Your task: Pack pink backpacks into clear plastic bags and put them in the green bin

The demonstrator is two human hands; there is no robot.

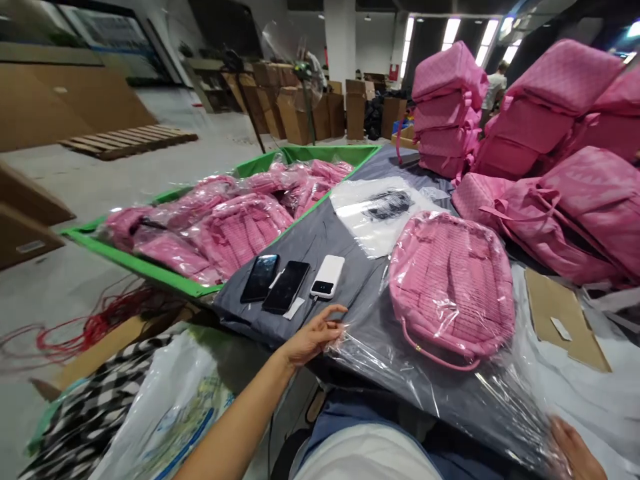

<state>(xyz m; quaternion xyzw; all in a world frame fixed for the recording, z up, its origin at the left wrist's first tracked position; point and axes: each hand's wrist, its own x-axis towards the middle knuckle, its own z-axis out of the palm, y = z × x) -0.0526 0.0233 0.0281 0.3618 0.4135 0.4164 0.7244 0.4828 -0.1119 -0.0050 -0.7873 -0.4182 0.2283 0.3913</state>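
Observation:
A pink backpack (453,287) lies on the dark cloth-covered table, straps side up, inside a clear plastic bag (395,357). Its top handle points toward me. The loose mouth of the bag spreads across the table's front edge. At the bag's left corner, my left hand (316,335) pinches the film between thumb and fingers. My right hand (575,448) grips the opposite corner at the lower right, partly cut off by the frame. Just beyond my left hand are a white power bank (327,275) with a cable and two dark phones (286,287) (260,277).
Left of the table, a green-rimmed bin (200,290) holds several bagged pink backpacks (240,230). Unbagged pink backpacks (450,107) are stacked at the right. A white plastic sheet (355,217) and cardboard piece (563,313) lie nearby. Behind are cartons (295,113) and a person (494,90).

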